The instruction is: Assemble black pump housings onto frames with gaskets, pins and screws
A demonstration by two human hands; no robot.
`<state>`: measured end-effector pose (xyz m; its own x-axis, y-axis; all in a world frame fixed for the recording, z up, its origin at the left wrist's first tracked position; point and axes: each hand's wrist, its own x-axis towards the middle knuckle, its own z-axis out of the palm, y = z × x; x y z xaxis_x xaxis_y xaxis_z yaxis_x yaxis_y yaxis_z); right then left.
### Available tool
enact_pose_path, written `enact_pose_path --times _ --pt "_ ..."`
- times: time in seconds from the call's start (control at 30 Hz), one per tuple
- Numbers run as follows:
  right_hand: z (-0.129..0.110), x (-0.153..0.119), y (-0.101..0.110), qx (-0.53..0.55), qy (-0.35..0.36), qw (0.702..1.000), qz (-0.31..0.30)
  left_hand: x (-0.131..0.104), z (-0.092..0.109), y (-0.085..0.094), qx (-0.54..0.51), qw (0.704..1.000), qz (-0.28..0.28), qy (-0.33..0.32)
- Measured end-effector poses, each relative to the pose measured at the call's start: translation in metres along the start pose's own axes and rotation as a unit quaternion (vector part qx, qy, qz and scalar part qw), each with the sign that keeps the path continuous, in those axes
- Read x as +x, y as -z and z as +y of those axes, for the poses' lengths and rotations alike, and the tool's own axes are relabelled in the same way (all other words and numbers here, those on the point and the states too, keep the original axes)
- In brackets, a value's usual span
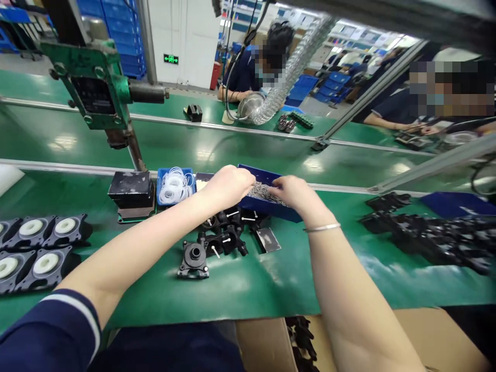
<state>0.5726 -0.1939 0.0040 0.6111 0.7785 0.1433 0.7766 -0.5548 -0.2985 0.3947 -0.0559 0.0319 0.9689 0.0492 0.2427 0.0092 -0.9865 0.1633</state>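
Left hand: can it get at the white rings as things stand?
Probably yes. The left hand is at the long blue tray nearby, and the white rings lie uncovered in the small blue bin, with nothing visible over them.

single head-worn view, looking forward and down past both forearms, workbench close, room beyond

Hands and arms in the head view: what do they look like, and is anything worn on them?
Both are bare, without gloves. The left hand has nothing on its wrist; that arm's short navy sleeve ends in a white stripe near its hem. The right hand has a thin silvery bangle at the wrist.
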Motion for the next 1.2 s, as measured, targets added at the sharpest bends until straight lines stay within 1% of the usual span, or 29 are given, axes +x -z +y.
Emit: enact_pose_path --times 0.03,0.07,0.1,0.17,0.27,0.4,0.5,0.57,0.63,0.67,0.77,0.87,0.93,0.97,1.0,1.03,1.1,1.13,1.17,1.2 --pt "0.006 0.011 -0.005 -0.004 -0.012 1.0 -0.025 0.021 0.0 -0.006 0.017 0.999 -0.037 0.008" --pt "0.011 0.018 -0.01 -0.001 -0.017 0.999 -0.036 0.038 0.0 -0.012 0.029 0.997 -0.066 0.017" --pt "0.015 0.021 -0.016 0.005 -0.017 0.999 -0.034 0.051 0.0 -0.019 0.034 0.996 -0.08 0.021" --pt "0.022 0.02 -0.025 0.02 -0.023 0.999 -0.028 0.065 -0.002 -0.031 0.036 0.995 -0.093 0.022" --pt "0.029 0.011 -0.03 0.052 -0.032 0.998 -0.016 0.071 -0.003 -0.042 0.034 0.993 -0.11 0.019" --pt "0.034 0.007 -0.029 0.094 -0.039 0.995 0.007 0.074 0.0 -0.044 0.028 0.991 -0.129 0.032" --pt "0.036 0.009 -0.031 0.112 -0.053 0.991 0.044 0.078 0.002 -0.043 0.02 0.989 -0.138 0.043" --pt "0.037 0.01 -0.034 0.131 -0.064 0.986 0.084 0.078 0.002 -0.043 0.014 0.99 -0.134 0.044" --pt "0.038 0.009 -0.036 0.182 -0.069 0.97 0.144 0.074 0.002 -0.042 0.008 0.992 -0.12 0.042" --pt "0.037 0.008 -0.036 0.221 -0.067 0.957 0.177 0.072 0.001 -0.041 0.004 0.993 -0.11 0.041" --pt "0.026 -0.003 -0.031 0.352 -0.031 0.902 0.249 0.066 -0.001 -0.041 -0.015 0.995 -0.084 0.042" --pt "0.001 -0.028 -0.022 0.429 0.009 0.854 0.295 0.063 -0.004 -0.045 -0.039 0.996 -0.065 0.047" --pt "-0.017 -0.052 -0.017 0.447 0.013 0.839 0.311 0.063 -0.007 -0.049 -0.056 0.996 -0.058 0.049" --pt "-0.026 -0.065 -0.016 0.445 0.012 0.843 0.302 0.064 -0.008 -0.051 -0.065 0.995 -0.054 0.049" --pt "-0.034 -0.078 -0.017 0.435 0.019 0.857 0.276 0.064 -0.009 -0.054 -0.074 0.995 -0.051 0.047" --pt "-0.041 -0.091 -0.018 0.419 0.036 0.876 0.236 0.064 -0.01 -0.056 -0.084 0.994 -0.046 0.045" --pt "-0.054 -0.113 -0.026 0.386 0.09 0.909 0.128 0.064 -0.01 -0.058 -0.104 0.993 -0.028 0.042" --pt "-0.06 -0.122 -0.032 0.382 0.113 0.914 0.079 0.063 -0.01 -0.058 -0.115 0.992 -0.012 0.042" --pt "-0.065 -0.129 -0.038 0.386 0.128 0.913 0.04 0.061 -0.009 -0.056 -0.127 0.991 0.007 0.042" --pt "-0.071 -0.134 -0.045 0.396 0.134 0.908 0.014 0.058 -0.009 -0.054 -0.139 0.989 0.028 0.044"
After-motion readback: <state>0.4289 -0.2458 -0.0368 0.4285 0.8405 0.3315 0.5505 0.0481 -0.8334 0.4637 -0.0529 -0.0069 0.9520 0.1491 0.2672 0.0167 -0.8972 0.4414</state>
